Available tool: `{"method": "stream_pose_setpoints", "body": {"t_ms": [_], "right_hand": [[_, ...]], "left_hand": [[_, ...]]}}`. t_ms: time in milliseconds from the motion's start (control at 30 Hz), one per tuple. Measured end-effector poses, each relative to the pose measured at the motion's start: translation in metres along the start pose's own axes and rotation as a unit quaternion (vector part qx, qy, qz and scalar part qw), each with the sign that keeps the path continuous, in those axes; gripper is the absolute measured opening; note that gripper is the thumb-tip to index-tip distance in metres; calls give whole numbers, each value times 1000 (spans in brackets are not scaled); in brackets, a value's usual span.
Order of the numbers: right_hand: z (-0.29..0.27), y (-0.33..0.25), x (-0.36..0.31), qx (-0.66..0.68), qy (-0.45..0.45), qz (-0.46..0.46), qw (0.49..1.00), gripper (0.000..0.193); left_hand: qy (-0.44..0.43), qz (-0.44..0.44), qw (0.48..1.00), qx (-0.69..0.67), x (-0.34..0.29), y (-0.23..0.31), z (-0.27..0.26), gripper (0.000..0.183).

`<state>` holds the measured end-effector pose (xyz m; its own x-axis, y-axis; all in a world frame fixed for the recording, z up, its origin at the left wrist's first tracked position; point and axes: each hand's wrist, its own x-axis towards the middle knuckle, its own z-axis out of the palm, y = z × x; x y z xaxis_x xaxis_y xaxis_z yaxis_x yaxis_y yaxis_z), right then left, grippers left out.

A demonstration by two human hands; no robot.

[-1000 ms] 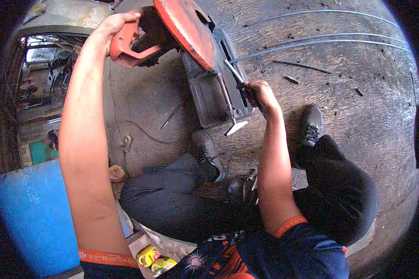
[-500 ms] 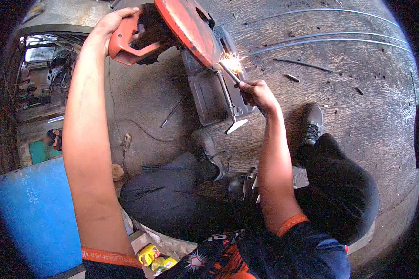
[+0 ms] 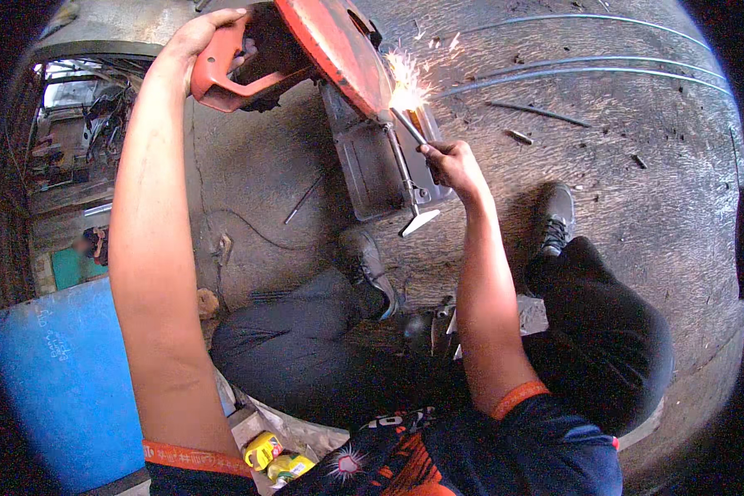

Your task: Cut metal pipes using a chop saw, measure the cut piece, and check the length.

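My left hand (image 3: 211, 37) is wrapped round the handle of an orange chop saw (image 3: 326, 54), its arm stretched up across the left side. The saw's guard hangs over a grey metal base (image 3: 364, 178). In my right hand (image 3: 455, 168) is a thin metal rod (image 3: 407, 128), its far end at the lower edge of the guard. Bright sparks (image 3: 409, 78) spray from that end, hiding the exact contact. A vise screw with a pale T-shaped handle (image 3: 420, 221) sticks out of the base beside the rod, pointing toward me.
Long bent rods (image 3: 587, 69) lie on the floor at the far right, with a shorter dark rod (image 3: 537, 113) nearer. Another short rod (image 3: 304, 198) rests left of the base. A cable (image 3: 260, 240) crosses the floor. A blue panel (image 3: 66, 380) and yellow packages (image 3: 264, 450) are at lower left.
The spark spray has grown larger and reaches higher. My right hand and the rod have shifted very slightly left; my left hand stays on the saw handle.
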<state>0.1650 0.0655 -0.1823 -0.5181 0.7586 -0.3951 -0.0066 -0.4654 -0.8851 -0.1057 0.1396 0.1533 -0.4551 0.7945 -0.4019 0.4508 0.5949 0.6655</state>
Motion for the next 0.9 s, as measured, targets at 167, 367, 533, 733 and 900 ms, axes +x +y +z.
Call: {"method": "stream_pose_setpoints", "body": {"t_ms": [167,367,533,733,900], "right_hand": [[3,3,2,-91,24,-7,996,33],[12,5,4,-115,62,-6,991,33],[21,7,3,-120,99,-46,987,34],[29,13,-1,-163,167,-137,963,31],[24,16,6,-173,184,-126,959,30]], "left_hand": [[24,15,1000,-2,-6,1,5,45],[33,1,999,2,-8,2,7,46],[-10,72,997,-16,-12,-4,1,46],[12,0,1000,-14,-16,4,7,44],[62,43,996,-51,-16,-7,10,42]]}}
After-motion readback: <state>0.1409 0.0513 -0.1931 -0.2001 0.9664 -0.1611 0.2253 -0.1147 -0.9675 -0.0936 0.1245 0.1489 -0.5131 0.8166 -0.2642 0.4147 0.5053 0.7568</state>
